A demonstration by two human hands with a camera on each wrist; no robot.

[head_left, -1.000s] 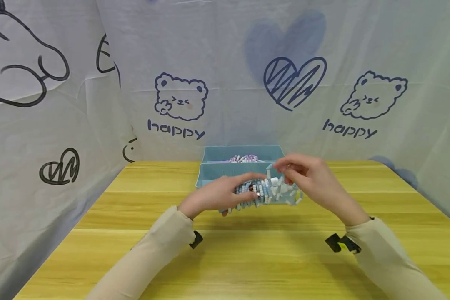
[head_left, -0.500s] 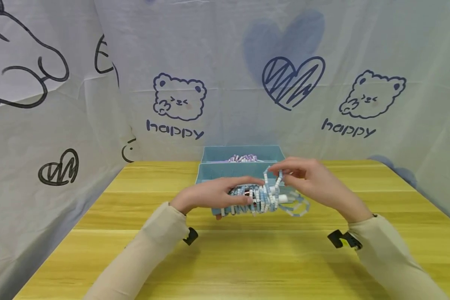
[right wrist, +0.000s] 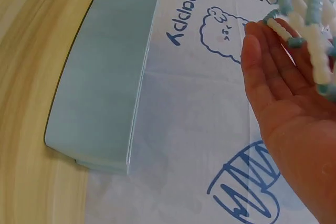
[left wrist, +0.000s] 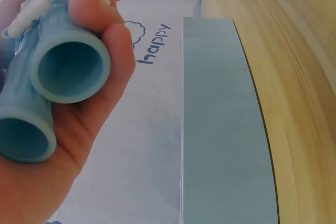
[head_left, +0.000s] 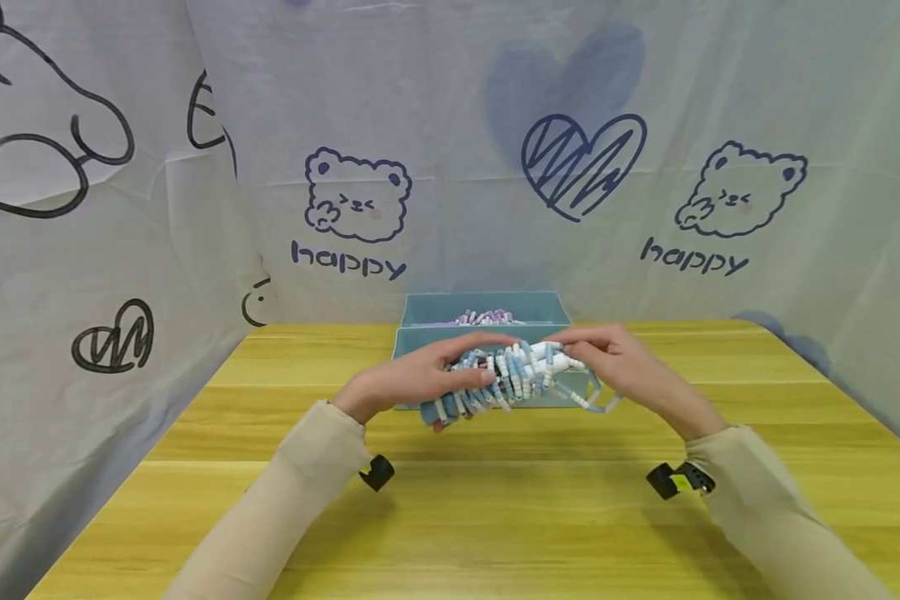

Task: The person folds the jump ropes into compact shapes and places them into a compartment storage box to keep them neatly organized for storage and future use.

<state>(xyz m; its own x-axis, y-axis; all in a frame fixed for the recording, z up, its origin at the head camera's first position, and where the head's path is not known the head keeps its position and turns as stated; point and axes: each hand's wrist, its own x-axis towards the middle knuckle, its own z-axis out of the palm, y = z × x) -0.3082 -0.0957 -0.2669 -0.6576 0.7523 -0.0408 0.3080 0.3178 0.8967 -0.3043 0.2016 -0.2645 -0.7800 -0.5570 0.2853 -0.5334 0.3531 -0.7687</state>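
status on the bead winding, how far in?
Mostly wound: the bead string covers most of the blue tubes that the left hand grips. In hand: the right hand guides the strand onto the far end. Left: a loose loop hangs below the right hand.

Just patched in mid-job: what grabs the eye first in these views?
The blue-and-white bead strand wound round two blue tubes, which the left hand grips at table centre. The right hand handles the strand's right end, where a loop hangs. Behind sit two teal boxes, the far one holding purple beads.
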